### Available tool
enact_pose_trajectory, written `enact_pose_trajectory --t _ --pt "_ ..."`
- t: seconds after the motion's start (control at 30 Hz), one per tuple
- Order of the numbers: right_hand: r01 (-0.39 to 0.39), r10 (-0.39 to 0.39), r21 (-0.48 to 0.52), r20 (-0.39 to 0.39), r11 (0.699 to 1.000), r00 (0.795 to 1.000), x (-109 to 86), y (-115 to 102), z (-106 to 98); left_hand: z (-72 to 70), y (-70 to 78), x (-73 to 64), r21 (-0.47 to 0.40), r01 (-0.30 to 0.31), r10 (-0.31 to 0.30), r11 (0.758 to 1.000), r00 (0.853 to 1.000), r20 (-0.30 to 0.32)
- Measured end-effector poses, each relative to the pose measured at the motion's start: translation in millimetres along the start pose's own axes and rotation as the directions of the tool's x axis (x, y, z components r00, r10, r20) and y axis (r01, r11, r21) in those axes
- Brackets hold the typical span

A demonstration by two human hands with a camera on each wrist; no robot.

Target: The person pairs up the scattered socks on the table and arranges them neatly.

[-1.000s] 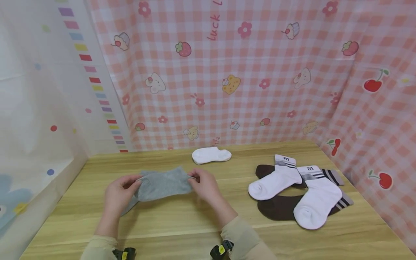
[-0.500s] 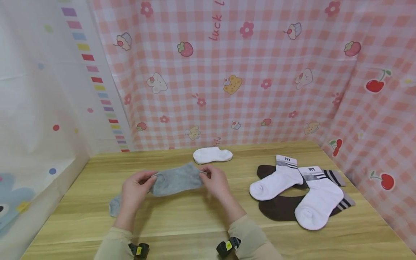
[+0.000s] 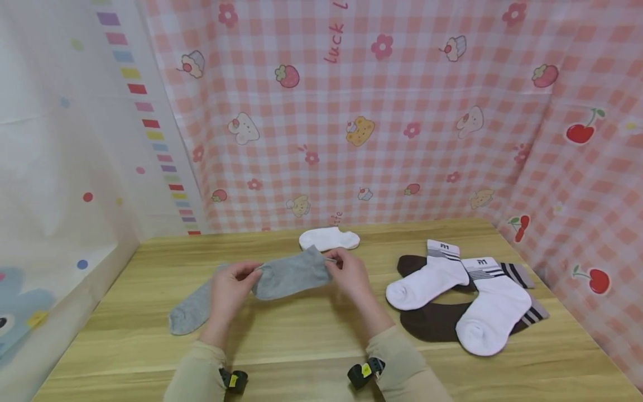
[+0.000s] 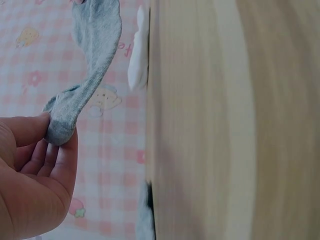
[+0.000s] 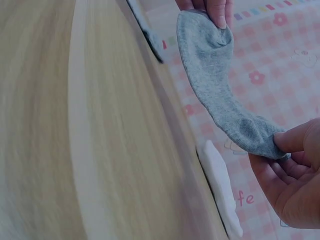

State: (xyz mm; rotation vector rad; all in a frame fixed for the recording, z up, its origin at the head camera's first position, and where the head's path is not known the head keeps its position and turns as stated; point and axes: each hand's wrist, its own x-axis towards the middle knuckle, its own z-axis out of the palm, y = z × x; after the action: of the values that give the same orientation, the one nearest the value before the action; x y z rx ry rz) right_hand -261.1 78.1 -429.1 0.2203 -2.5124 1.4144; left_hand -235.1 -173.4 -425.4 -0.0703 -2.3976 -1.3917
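A short grey sock is stretched sideways above the table between both hands. My left hand pinches its toe end between thumb and fingers. At the other end my right hand pinches the cuff. In the left wrist view the sock sags from the left hand up toward the top edge. The right wrist view shows the right hand with its thumb pressed on the sock. A second grey sock lies flat on the table, partly hidden behind the left hand.
A white low-cut sock lies at the back of the wooden table. On the right, two white socks with striped cuffs lie across two dark brown socks. A pink checked cloth hangs behind the table.
Both hands have moved right with the grey sock held between them, and the right hand is slightly farther back. The second grey sock on the table has come more into view.
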Motion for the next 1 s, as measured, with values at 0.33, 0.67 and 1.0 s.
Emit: enact_pose_trajectory --t 0.33,0.67,1.0 --pt "-0.036 0.036 -0.008 -0.017 0.999 0.999 6.8 6.1 -13.1 20.9 5.4 5.7 -0.016 -0.017 0.017 1.000 1.000 0.019" --pt "-0.048 0.047 -0.049 -0.031 0.998 0.998 11.1 21.0 -25.5 40.3 10.5 10.7 -0.017 -0.042 0.043 0.999 0.998 0.047" --pt "-0.055 0.051 -0.085 -0.049 0.995 0.997 14.5 37.3 -37.2 56.5 15.1 22.6 0.024 -0.049 0.047 0.999 0.995 0.085"
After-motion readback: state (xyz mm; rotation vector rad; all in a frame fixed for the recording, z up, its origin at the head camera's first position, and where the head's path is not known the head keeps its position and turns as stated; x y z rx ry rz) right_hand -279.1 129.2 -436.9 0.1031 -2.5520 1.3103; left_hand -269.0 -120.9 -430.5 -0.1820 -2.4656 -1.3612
